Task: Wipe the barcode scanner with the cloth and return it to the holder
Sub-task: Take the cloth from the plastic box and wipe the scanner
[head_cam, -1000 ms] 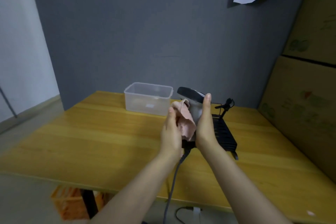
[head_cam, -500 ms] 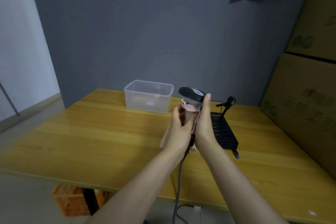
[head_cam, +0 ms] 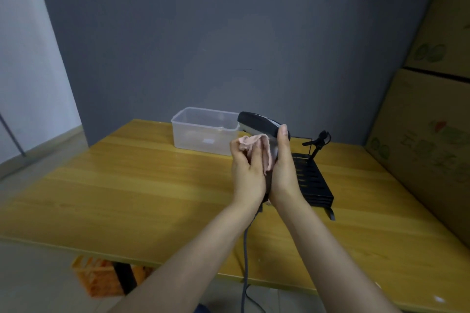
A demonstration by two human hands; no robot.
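The barcode scanner, black on top and grey below, is held upright above the wooden table. My right hand grips its handle, thumb up against the head. My left hand presses a pink cloth against the left side of the handle. The handle itself is mostly hidden between my palms. A grey cable hangs from the scanner's base down past the table's front edge. The black holder, a slatted base with a thin clip arm, stands just right of my hands.
A clear plastic box stands at the back of the table, left of the scanner. Cardboard boxes are stacked along the right side. A grey wall rises behind. An orange crate sits on the floor under the table's front edge.
My left hand slid the cloth down the handle, then back up, where it is bunched just below the scanner's head. My right hand kept its grip on the scanner.
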